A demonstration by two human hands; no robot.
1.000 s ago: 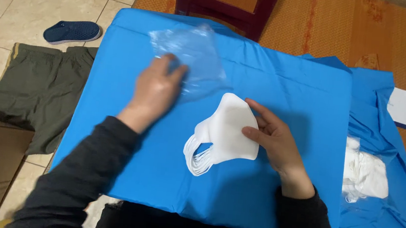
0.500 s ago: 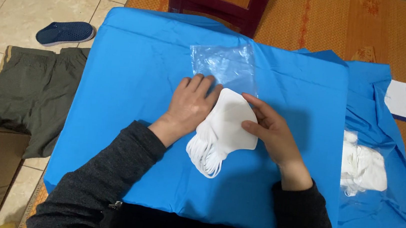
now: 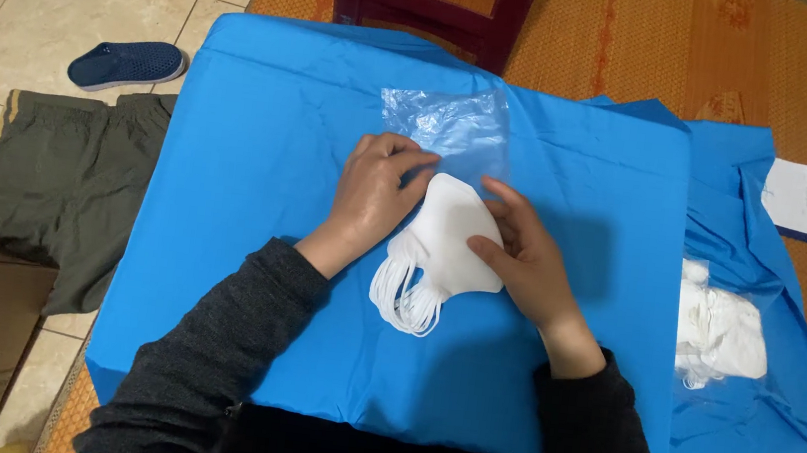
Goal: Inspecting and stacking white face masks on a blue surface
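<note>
Head view shows the stack of white face masks [image 3: 450,236] between both hands, long axis pointing up-left toward the clear plastic bag [image 3: 449,122]; left hand [image 3: 372,188] and right hand [image 3: 520,254] press its sides with open fingers.

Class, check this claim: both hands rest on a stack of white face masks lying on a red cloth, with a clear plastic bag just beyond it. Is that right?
Not quite: the cloth is blue, not red, as the head view shows. The rest stands: the left hand and right hand rest on the stack of white face masks, with the clear plastic bag just beyond it.
</note>
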